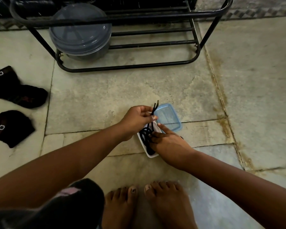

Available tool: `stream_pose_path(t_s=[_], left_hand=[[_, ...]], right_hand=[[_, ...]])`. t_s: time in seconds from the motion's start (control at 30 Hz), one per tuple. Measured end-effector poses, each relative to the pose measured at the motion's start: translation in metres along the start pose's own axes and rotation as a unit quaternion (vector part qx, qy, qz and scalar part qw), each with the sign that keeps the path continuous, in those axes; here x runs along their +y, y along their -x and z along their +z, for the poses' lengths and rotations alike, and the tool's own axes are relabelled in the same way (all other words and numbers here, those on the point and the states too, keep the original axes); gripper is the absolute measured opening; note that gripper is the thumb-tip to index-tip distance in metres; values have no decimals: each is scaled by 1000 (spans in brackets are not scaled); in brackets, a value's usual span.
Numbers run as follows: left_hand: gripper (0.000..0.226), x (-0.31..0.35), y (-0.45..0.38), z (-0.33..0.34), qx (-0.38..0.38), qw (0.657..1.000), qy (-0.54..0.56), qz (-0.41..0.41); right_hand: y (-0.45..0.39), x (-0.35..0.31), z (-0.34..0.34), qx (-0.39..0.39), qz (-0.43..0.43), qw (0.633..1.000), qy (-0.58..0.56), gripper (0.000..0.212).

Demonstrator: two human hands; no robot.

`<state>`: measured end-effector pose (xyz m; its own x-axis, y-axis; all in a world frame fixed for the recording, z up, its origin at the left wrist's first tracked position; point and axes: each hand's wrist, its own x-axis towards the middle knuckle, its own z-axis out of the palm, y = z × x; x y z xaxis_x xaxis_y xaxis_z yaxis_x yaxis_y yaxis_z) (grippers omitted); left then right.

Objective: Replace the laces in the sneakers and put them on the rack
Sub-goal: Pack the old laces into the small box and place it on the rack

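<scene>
Black laces (146, 133) lie bunched in a small white container (151, 155) on the floor. My left hand (137, 119) pinches two lace ends, which stick up past its fingers. My right hand (168, 142) covers the container's right side, its fingers in the bundle of laces. Whether it grips them is hidden. A blue lid (169, 117) lies just behind the container. A black metal rack (139, 66) stands at the back. No sneakers can be seen clearly.
Two black socks (20, 95) (10, 128) lie on the floor at the left. A grey lidded tub (80, 32) sits on the rack's lower shelf. My bare feet (147, 204) are at the bottom, with a dark object (69, 205) under my left arm.
</scene>
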<state>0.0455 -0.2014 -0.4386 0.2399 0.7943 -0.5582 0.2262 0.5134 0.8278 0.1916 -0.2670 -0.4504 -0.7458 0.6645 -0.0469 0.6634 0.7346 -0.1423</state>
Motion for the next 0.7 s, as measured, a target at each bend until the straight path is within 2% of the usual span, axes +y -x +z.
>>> stream_pose_path(t_s=[0.07, 0.13, 0.2, 0.27, 0.33, 0.37, 0.47, 0.53, 0.57, 0.63, 0.67, 0.7], left_hand=[[26, -2, 9, -2, 30, 983, -128, 126], [22, -12, 20, -8, 8, 914, -294, 279], [28, -27, 27, -15, -58, 840, -397, 364], [43, -42, 35, -22, -98, 789, -475, 377], [61, -50, 41, -31, -132, 741, -543, 373], [66, -52, 42, -36, -146, 721, -565, 374], [59, -52, 41, -39, -128, 657, -627, 399], [48, -52, 39, -36, -103, 635, -639, 422], [44, -52, 38, -34, -96, 629, -638, 432], [38, -53, 36, -30, -88, 639, -624, 442], [35, -53, 34, -29, -85, 647, -617, 441], [32, -52, 33, -27, -83, 654, -613, 436]], right_hand=[[0, 1, 2, -1, 2, 1000, 19, 36], [3, -4, 3, 9, 1, 999, 36, 29], [10, -11, 3, -21, 20, 999, -25, 33], [16, -18, -4, -59, 52, 992, -94, 38], [12, -6, -9, -65, 30, 994, -82, 27], [9, 0, -12, -98, 29, 990, -97, 29], [10, 11, -17, -126, 36, 981, -142, 31], [19, 13, -27, -86, 91, 971, -201, 28], [25, 13, -31, -24, 115, 970, -215, 27], [35, 22, -40, 64, 161, 963, -208, 24], [41, 28, -41, 51, 187, 961, -199, 34], [46, 31, -41, -6, 203, 960, -191, 52]])
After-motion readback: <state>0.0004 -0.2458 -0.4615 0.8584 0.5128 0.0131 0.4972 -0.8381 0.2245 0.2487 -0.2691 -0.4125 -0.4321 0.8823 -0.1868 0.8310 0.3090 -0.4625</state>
